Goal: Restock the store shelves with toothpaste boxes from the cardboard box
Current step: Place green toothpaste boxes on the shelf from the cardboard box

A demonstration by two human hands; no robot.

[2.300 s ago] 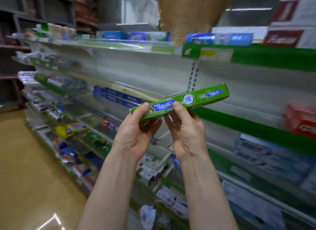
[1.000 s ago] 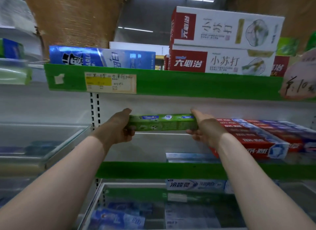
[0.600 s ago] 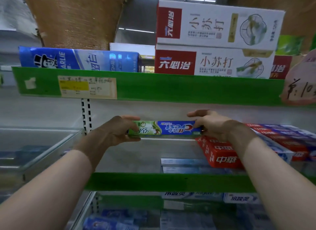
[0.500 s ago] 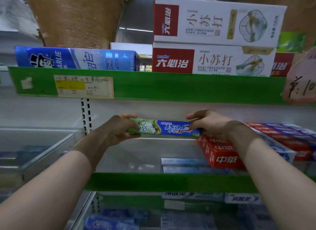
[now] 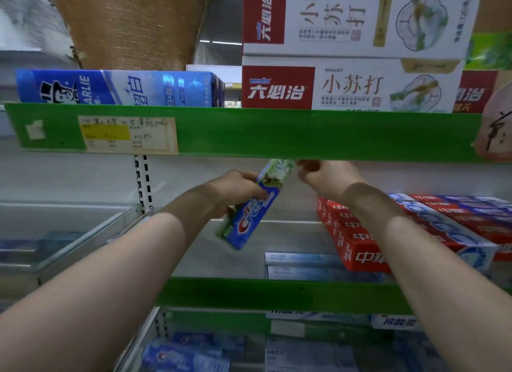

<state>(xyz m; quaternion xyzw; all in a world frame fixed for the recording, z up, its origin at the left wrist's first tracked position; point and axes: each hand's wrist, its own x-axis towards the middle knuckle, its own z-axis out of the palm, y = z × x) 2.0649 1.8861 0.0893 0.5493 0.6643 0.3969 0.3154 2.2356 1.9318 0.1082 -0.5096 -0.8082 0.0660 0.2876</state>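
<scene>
Left hand (image 5: pixel 235 189) grips 1 Crest toothpaste box (image 5: pixel 250 216) angled end-first, probably to slot in; right hand (image 5: pixel 329 180) curls beside its far end, contact unclear.

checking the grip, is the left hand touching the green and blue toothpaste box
Touching. The head view shows the left hand curled round the middle of the toothpaste box, with no gap.

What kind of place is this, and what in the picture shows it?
Most likely a shop aisle: tiered shelves with green front strips, a paper price label on one, and stacked toothpaste, such as the red boxes.
</scene>
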